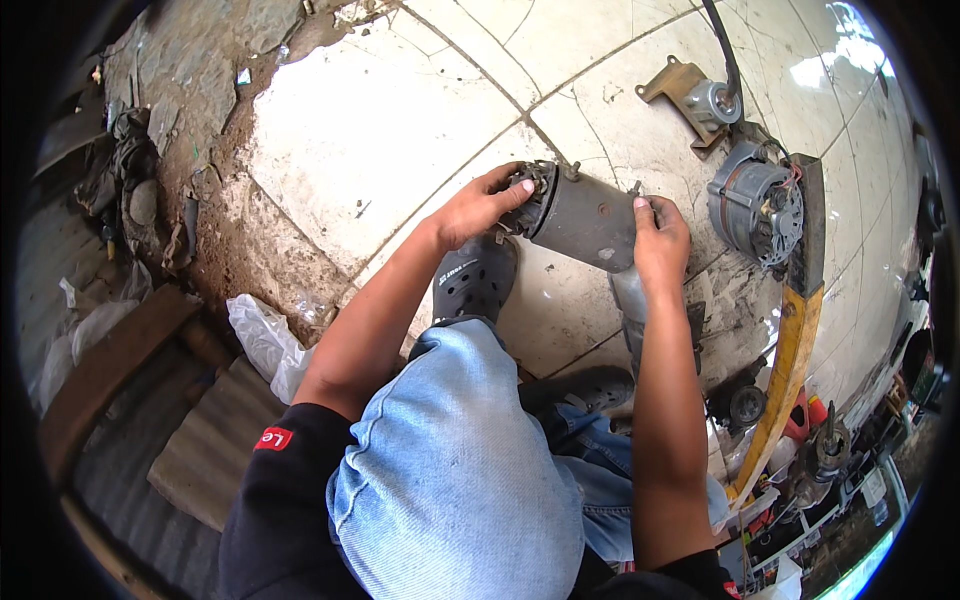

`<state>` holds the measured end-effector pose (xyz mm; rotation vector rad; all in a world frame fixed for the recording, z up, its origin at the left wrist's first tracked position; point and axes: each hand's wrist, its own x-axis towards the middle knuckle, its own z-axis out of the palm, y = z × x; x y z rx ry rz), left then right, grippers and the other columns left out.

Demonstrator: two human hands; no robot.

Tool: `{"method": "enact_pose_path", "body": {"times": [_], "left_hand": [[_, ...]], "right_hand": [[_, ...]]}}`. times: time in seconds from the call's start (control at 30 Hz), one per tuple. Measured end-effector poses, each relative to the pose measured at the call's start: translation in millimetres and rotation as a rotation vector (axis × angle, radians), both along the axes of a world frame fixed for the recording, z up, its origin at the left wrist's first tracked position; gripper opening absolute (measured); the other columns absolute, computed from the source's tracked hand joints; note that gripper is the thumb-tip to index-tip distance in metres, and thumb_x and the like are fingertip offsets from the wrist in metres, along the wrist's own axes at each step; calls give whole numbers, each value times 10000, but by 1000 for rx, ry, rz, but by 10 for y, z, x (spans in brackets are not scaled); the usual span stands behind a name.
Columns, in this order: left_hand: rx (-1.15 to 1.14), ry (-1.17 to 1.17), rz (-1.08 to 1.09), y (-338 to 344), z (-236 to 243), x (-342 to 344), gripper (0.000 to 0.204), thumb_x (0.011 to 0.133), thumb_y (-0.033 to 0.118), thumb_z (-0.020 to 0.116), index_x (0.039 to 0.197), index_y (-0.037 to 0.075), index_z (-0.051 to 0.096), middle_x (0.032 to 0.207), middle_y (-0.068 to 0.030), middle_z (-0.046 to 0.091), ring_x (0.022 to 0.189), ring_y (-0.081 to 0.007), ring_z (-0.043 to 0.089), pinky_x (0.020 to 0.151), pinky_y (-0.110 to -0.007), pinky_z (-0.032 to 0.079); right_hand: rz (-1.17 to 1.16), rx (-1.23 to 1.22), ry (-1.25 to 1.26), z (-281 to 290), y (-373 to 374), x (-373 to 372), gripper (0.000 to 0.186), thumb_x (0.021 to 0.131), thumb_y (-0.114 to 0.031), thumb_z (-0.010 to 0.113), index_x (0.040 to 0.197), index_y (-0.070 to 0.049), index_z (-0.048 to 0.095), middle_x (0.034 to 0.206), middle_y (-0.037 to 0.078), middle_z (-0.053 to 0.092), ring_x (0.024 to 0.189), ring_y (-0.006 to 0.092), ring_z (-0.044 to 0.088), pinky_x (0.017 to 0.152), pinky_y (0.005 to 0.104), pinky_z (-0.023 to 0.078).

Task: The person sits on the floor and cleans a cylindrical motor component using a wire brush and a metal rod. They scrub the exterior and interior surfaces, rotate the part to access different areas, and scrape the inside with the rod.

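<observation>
A dark grey cylindrical motor (590, 222) lies horizontally between my hands, with an exposed inner assembly at its left end and small studs along its upper side. My left hand (475, 210) is closed around that left end, thumb on top. My right hand (658, 245) grips the right end, thumb beside a stud. Just under that end is another grey metal part (630, 308), partly hidden by my right arm. To the right sit an alternator (750, 210) and a brass-coloured bracket with a silver fitting (672, 85).
I sit over my jeans-covered leg, dark clogs (468, 275) on the cracked tiled floor (370, 120). A yellow-and-black bar (800, 330) runs down the right side, beside clutter and tools. At left are a white plastic bag (268, 335), a wooden frame (115, 355) and dark rags (135, 175).
</observation>
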<state>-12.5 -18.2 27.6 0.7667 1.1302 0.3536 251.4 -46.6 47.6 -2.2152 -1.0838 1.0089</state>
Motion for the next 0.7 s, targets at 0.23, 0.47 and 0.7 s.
{"method": "enact_pose_path", "body": {"times": [0.23,0.47,0.7], "left_hand": [[96,136,-33,-79,-94,36,979,798,544,764,1454,-65,367,1305,-281,570,1189,-316,588,1017,-367,456],[183,189,-2,-114,-82,52,918,830,488,752,1453,-67,368,1273,-265,595,1088,-290,635,957,-361,487],[344,129,6,57,-100,-43,869,835,350,761,1485,-26,324,1312,-257,561,1167,-302,580,1011,-369,447]], "right_hand": [[-94,73,96,23,-145,-84,217,944,-192,632,989,19,659,863,114,683,799,178,606,772,323,476],[-165,140,129,80,-115,-208,194,950,-151,633,981,39,656,913,106,685,848,167,610,807,302,477],[-77,346,177,16,-107,-270,213,950,-142,642,1088,20,645,1025,127,692,940,175,637,870,305,488]]}}
